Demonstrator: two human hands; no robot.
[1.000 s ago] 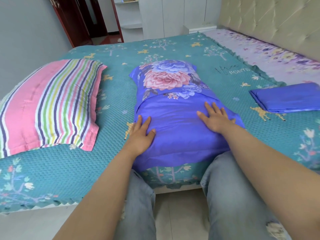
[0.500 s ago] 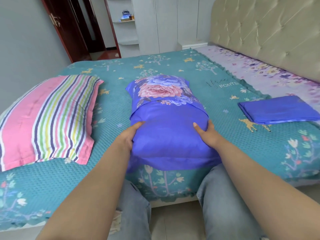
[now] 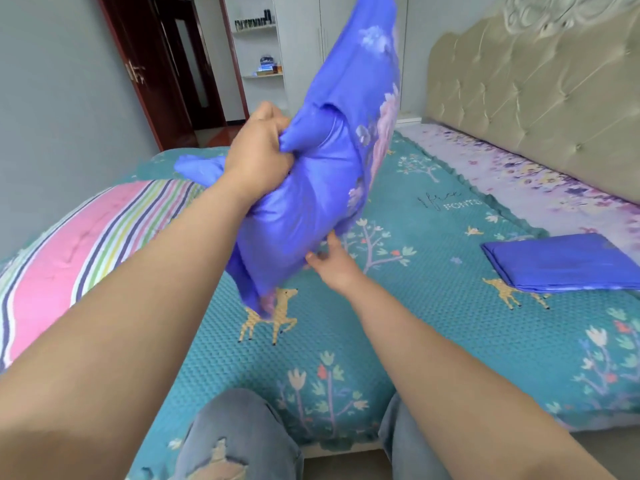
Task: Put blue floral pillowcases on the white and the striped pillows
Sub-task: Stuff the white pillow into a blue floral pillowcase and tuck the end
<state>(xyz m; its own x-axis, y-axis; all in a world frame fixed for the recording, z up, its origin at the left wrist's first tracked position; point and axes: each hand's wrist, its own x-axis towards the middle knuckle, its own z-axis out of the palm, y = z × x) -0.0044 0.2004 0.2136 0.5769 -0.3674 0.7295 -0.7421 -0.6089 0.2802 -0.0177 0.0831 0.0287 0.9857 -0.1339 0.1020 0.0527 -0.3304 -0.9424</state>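
The cased pillow (image 3: 322, 174) is held upright above the bedspread (image 3: 398, 299), bunched in the left hand (image 3: 258, 157); the right hand (image 3: 329, 263), fingers loose, touches its lower edge, which should be supported while it is set down

1. The room is evenly and brightly lit by soft, diffuse light; only faint shadows are cast.
2. Motion blur is seen on the raised blue pillow (image 3: 311, 188).
3. Wide-angle bending is noticed at the frame edges.
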